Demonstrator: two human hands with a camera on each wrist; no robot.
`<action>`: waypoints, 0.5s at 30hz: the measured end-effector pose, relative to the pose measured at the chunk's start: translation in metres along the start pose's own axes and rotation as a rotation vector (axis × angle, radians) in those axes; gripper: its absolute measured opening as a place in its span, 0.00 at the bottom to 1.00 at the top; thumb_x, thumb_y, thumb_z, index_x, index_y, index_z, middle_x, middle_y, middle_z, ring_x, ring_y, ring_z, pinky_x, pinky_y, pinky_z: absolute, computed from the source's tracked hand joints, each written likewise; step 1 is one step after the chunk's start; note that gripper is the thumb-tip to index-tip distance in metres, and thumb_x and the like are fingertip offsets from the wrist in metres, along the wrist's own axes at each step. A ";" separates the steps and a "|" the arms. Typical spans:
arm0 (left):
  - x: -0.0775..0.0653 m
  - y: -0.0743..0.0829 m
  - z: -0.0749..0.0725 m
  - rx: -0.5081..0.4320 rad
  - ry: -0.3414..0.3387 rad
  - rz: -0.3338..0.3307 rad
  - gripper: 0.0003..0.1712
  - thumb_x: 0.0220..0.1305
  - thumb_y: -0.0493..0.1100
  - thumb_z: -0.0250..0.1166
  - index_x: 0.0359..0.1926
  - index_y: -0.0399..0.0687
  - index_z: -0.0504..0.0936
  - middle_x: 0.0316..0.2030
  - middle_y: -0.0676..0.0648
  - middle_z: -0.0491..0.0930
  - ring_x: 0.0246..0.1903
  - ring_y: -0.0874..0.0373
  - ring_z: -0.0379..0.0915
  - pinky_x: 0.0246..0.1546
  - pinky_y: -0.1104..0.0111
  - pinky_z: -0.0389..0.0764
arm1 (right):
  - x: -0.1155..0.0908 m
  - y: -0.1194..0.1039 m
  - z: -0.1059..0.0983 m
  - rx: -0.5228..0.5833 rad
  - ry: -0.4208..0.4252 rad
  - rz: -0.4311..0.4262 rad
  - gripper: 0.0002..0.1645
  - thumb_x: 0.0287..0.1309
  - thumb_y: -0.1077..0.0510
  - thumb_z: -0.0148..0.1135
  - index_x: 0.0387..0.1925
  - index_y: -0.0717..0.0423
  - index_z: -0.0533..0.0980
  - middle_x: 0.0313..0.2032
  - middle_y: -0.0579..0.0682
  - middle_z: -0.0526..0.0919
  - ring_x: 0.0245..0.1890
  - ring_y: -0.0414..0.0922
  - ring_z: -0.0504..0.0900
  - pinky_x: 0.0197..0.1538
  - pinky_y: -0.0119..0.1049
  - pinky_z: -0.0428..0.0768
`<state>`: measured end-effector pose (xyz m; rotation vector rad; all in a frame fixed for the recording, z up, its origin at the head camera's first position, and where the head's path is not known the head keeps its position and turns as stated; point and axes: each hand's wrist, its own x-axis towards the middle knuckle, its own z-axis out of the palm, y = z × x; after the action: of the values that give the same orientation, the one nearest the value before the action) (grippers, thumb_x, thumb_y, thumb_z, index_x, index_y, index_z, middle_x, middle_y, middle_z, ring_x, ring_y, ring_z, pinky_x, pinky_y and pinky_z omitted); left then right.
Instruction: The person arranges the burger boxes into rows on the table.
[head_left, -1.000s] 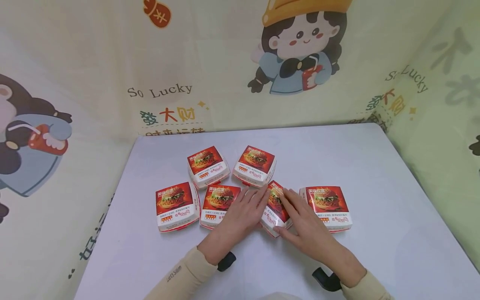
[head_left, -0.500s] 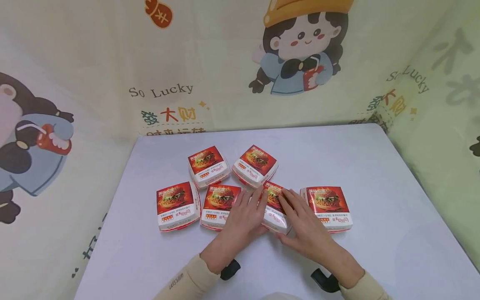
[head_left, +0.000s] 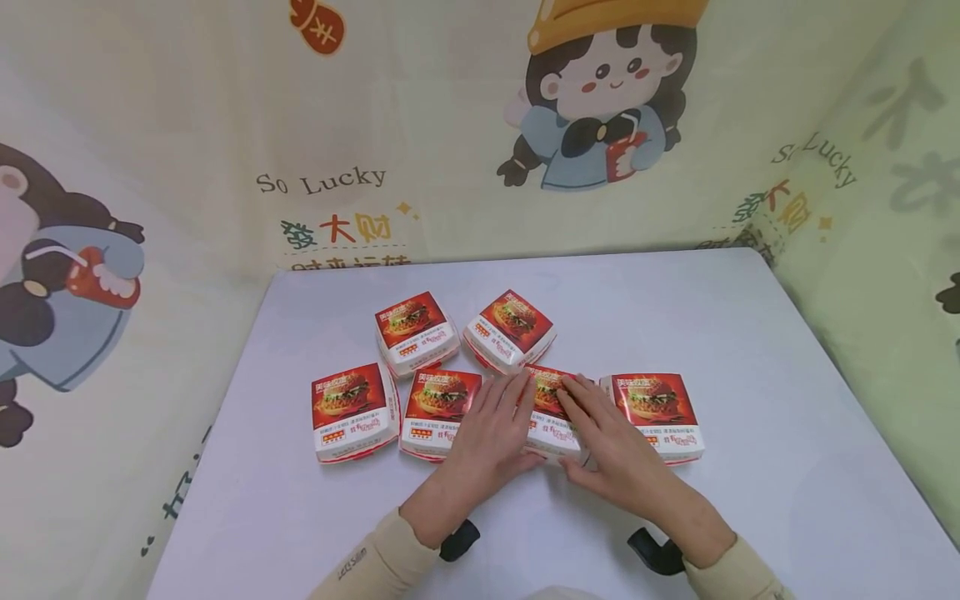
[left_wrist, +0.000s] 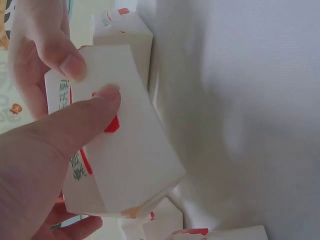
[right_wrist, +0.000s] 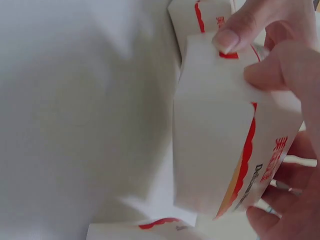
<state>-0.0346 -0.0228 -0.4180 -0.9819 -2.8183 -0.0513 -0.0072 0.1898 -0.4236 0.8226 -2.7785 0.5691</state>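
Between both hands in the head view is a burger box (head_left: 553, 429) with a red burger picture on its lid. My left hand (head_left: 487, 433) grips its left side, the thumb pressed on the white front wall in the left wrist view. From the right, my right hand (head_left: 618, 446) holds the same box, its thumb at the front and its fingers around the side. The left hand partly covers another burger box (head_left: 442, 396). Just beyond the right hand sits a further burger box (head_left: 656, 400). Whether the held box is lifted, I cannot tell.
Two burger boxes, one at back left (head_left: 416, 329) and one at back right (head_left: 512, 325), stand behind the front row. Another burger box (head_left: 352, 408) is at the row's left end. All are on the white table (head_left: 787, 467), with a printed cloth (head_left: 450, 125) hanging around it.
The held box has turned from slanted to nearly straight between the hands. The back right box has turned slightly and shifted a little right. The hands stay close around the held box.
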 end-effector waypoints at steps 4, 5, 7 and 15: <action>-0.001 -0.001 0.001 -0.054 -0.015 0.026 0.61 0.48 0.69 0.73 0.74 0.43 0.60 0.73 0.43 0.61 0.73 0.47 0.58 0.73 0.57 0.63 | -0.001 0.003 0.002 0.014 0.006 -0.051 0.52 0.47 0.51 0.74 0.72 0.60 0.63 0.72 0.56 0.64 0.73 0.56 0.61 0.78 0.29 0.40; -0.001 -0.001 0.002 -0.062 -0.024 0.031 0.61 0.48 0.69 0.73 0.74 0.42 0.61 0.73 0.43 0.61 0.73 0.47 0.57 0.74 0.57 0.63 | -0.001 0.003 0.003 0.014 0.002 -0.059 0.52 0.47 0.50 0.74 0.72 0.60 0.63 0.72 0.56 0.64 0.74 0.56 0.60 0.78 0.27 0.38; -0.002 -0.001 0.003 -0.065 -0.044 0.038 0.60 0.48 0.69 0.73 0.74 0.43 0.60 0.73 0.43 0.61 0.74 0.47 0.56 0.74 0.57 0.62 | -0.002 0.004 0.003 0.010 -0.013 -0.068 0.52 0.47 0.50 0.73 0.72 0.59 0.62 0.73 0.55 0.64 0.74 0.56 0.59 0.77 0.25 0.36; -0.004 -0.001 0.007 -0.001 -0.121 0.030 0.56 0.52 0.65 0.73 0.74 0.43 0.61 0.74 0.44 0.62 0.75 0.50 0.55 0.75 0.56 0.61 | -0.003 0.005 0.002 0.047 -0.064 -0.048 0.44 0.49 0.58 0.72 0.70 0.56 0.67 0.72 0.50 0.65 0.74 0.51 0.61 0.75 0.22 0.36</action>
<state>-0.0332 -0.0254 -0.4255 -1.0624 -2.9117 0.0106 -0.0080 0.1943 -0.4281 0.9305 -2.8040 0.6128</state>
